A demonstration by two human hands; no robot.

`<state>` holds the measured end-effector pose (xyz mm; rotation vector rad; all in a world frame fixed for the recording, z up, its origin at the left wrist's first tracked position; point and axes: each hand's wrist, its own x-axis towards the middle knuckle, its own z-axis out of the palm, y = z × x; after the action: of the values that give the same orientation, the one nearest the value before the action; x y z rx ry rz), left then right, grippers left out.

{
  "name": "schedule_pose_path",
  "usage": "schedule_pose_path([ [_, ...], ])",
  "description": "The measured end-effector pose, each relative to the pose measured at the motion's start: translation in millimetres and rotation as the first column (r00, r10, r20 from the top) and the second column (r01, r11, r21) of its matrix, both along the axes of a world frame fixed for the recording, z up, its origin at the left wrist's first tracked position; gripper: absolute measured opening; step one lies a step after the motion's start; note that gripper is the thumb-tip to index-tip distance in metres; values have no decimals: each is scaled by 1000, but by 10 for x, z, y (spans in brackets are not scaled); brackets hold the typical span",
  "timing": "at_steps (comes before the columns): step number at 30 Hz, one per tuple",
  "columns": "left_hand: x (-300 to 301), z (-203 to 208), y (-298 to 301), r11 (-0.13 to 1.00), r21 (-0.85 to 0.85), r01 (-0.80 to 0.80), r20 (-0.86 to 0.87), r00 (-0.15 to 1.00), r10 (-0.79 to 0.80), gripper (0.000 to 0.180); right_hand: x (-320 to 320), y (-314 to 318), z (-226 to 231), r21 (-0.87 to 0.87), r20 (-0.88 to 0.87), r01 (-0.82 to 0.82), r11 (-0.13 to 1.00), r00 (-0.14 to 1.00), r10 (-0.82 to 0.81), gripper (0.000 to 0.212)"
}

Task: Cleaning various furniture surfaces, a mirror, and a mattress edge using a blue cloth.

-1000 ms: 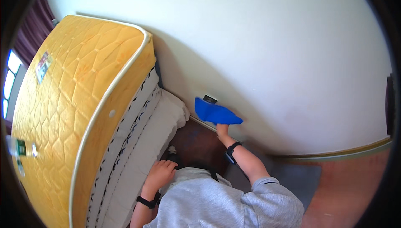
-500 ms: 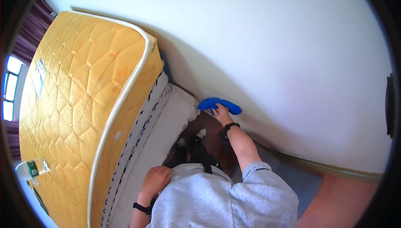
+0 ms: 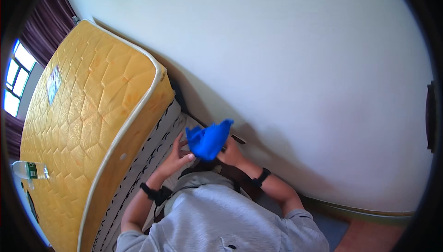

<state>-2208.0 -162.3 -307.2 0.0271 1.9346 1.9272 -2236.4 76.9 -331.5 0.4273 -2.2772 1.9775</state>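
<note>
A crumpled blue cloth (image 3: 210, 141) is lifted in front of my waist, its upper right corner sticking out toward the wall. My right hand (image 3: 232, 154) grips it from the right side, the fingers partly hidden behind it. At the cloth's left edge, my left hand (image 3: 175, 159) has its fingers and thumb spread apart. The left thumb is close to the cloth's lower edge; whether it touches is hard to tell. Black bands circle both wrists.
On the left, a yellow quilted mattress (image 3: 92, 95) with white piping rests on a white and black-patterned base. A clear bottle (image 3: 31, 170) with a green label lies on it. A pale wall (image 3: 300, 67) rises ahead and right. Purple curtains (image 3: 48, 19) hang beside a window.
My right hand has brought the blue cloth up and left from low by the wall. My left hand has risen from beside my waist to the cloth. The view has shifted slightly.
</note>
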Motion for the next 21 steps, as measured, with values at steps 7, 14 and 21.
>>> schedule_pose_path([
  [7,-909,636,395,836,-79,543,-102,830,-548,32,178,406,1124,431,-395,200,880,918,-16,35],
  [14,-1013,1557,631,879,-71,472,-663,636,-395,89,-286,354,2056,232,-885,646,727,450,-118,39],
  [21,-1277,1439,688,925,263,-275,-694,611,379,35,-555,93,2546,121,-992,703,700,70,102,26],
])
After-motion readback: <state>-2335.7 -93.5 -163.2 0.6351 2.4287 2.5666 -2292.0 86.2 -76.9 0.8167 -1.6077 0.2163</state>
